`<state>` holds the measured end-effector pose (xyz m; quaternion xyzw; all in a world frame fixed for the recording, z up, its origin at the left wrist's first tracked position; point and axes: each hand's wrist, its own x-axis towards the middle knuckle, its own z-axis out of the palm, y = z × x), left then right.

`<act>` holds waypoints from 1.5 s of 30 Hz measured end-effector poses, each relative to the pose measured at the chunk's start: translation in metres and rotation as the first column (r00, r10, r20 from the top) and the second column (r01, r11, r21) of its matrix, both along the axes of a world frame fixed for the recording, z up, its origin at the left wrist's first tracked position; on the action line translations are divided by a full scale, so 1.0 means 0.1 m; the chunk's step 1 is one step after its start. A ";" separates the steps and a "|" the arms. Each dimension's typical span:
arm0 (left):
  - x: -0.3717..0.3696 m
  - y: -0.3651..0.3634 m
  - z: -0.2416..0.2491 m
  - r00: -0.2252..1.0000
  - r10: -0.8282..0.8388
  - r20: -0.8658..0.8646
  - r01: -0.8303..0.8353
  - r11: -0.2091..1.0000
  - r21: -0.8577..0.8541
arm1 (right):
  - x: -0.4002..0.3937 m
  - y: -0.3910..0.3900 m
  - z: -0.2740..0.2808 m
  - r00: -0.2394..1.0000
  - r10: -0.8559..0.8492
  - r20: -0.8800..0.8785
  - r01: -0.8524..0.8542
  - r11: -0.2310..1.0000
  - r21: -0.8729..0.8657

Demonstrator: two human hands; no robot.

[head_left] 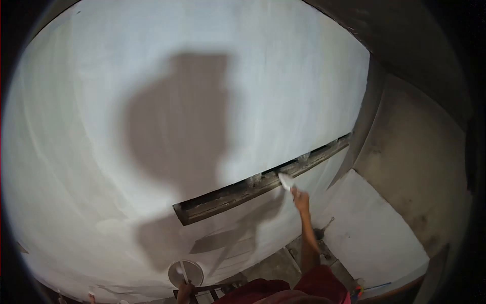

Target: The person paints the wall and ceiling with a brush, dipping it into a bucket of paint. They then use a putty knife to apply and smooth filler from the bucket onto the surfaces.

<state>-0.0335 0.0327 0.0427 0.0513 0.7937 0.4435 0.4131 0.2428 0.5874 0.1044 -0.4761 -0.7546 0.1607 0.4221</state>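
Observation:
My right hand (300,197) is closed round a paintbrush (286,181) whose pale, white-coated head points up and left. The brush tip is at the lower edge of a long dark recessed slot (223,206) in the white wall (293,91). Low in the view, my left hand (185,291) is closed at the near side of a round bucket (195,273) seen from above. A thin pale strip, apparently its handle, crosses the bucket's mouth and meets that hand. Whitish smears mark the slot near the brush.
A large shadow (182,121) falls across the wall. Beside the left hand are dark rungs or slats (217,292). To the right are a grey-brown side wall (415,152) and a white panel-like surface (372,223). A small dark long-handled object (320,233) lies below.

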 end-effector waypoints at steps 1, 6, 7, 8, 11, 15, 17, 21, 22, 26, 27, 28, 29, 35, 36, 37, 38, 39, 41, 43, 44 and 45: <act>-0.06 0.01 -0.25 0.999 0.026 0.022 -0.028 0.994 0.101 | -0.02 -0.31 -0.30 0.955 0.074 -0.286 -0.111 0.987 -0.112; -0.21 -0.05 -0.75 0.998 0.001 -0.061 0.007 0.991 0.131 | -0.25 -1.92 -0.33 0.883 -0.120 -0.454 -0.248 0.701 -0.668; -0.23 -0.01 -0.74 0.999 0.014 -0.048 -0.007 0.990 0.142 | -0.33 -2.03 -0.40 0.876 -0.139 -0.462 -0.264 0.664 -0.700; -0.24 0.01 -0.72 0.999 0.019 -0.037 -0.014 0.989 0.147 | -0.39 -2.12 -0.44 0.867 -0.169 -0.469 -0.275 0.623 -0.733; -0.31 0.02 -0.73 0.990 -0.026 -0.138 0.048 0.987 0.156 | -0.53 -2.15 -0.49 0.940 0.042 -0.337 -0.297 0.587 -0.753; -0.46 0.36 -0.51 0.956 -0.016 -0.293 0.099 0.957 0.272 | -0.77 -2.40 0.03 0.901 0.362 -0.238 -0.406 0.512 -0.757; -0.57 0.47 -0.21 0.895 -0.122 -0.428 0.238 0.944 0.228 | -0.91 -2.37 0.01 0.863 0.499 -0.083 -0.348 0.466 -0.813; -0.60 0.66 0.06 0.984 -0.079 -0.161 0.159 0.799 0.580 | -1.06 -2.60 0.26 0.782 0.620 0.062 -0.371 0.544 -0.753; -0.64 0.68 0.13 0.984 -0.159 -0.080 0.176 0.798 0.577 | -1.08 -2.70 0.39 0.782 0.623 0.007 -0.404 0.515 -0.756; -0.45 0.75 0.71 0.987 -0.150 0.064 0.067 0.726 0.684 | -1.13 -2.93 0.59 0.777 0.621 -0.102 -0.434 0.412 -0.801; -0.45 0.74 0.84 0.982 -0.179 0.055 0.093 0.723 0.684 | -1.18 -2.97 0.65 0.771 0.623 -0.136 -0.452 0.383 -0.806; -0.46 0.74 0.90 0.978 -0.203 0.043 0.120 0.720 0.684 | -1.26 -2.99 0.68 0.752 0.650 -0.112 -0.444 0.373 -0.815; -0.45 0.76 0.93 0.972 -0.231 0.035 0.143 0.708 0.692 | -1.35 -3.00 0.70 0.728 0.680 -0.090 -0.442 0.364 -0.820; -0.22 0.99 0.88 0.943 -0.241 -0.229 0.332 0.738 0.588 | -1.83 -2.98 0.00 0.556 0.766 0.322 -0.567 0.633 -0.528; -0.18 1.02 0.87 0.947 -0.259 -0.189 0.318 0.687 0.653 | -1.89 -3.01 -0.12 0.551 0.725 0.412 -0.664 0.681 -0.310; -0.14 1.04 0.85 0.948 -0.282 -0.146 0.298 0.633 0.714 | -1.85 -3.08 -0.04 0.563 0.796 0.221 -0.665 0.595 -0.451; -0.10 1.07 0.84 0.945 -0.310 -0.102 0.273 0.578 0.769 | -1.82 -3.15 0.05 0.588 0.809 0.007 -0.663 0.487 -0.568; -0.05 1.06 0.85 0.943 -0.329 -0.049 0.237 0.563 0.792 | -1.79 -3.22 0.15 0.620 0.762 -0.185 -0.657 0.376 -0.654; -0.05 1.03 0.87 0.932 -0.362 -0.001 0.215 0.552 0.806 | -1.78 -3.29 0.01 0.663 0.635 -0.397 -0.660 0.244 -0.710; -0.05 1.02 0.89 0.925 -0.380 -0.011 0.235 0.551 0.801 | -1.77 -3.20 -0.19 0.596 0.614 -0.517 -0.719 0.120 -0.685; -0.06 1.01 0.92 0.927 -0.372 -0.038 0.258 0.563 0.785 | -1.79 -3.19 -0.34 0.615 0.527 -0.586 -0.744 0.142 -0.653; -0.05 0.99 0.95 0.930 -0.364 -0.061 0.277 0.577 0.768 | -1.81 -3.21 -0.49 0.625 0.434 -0.649 -0.764 0.165 -0.624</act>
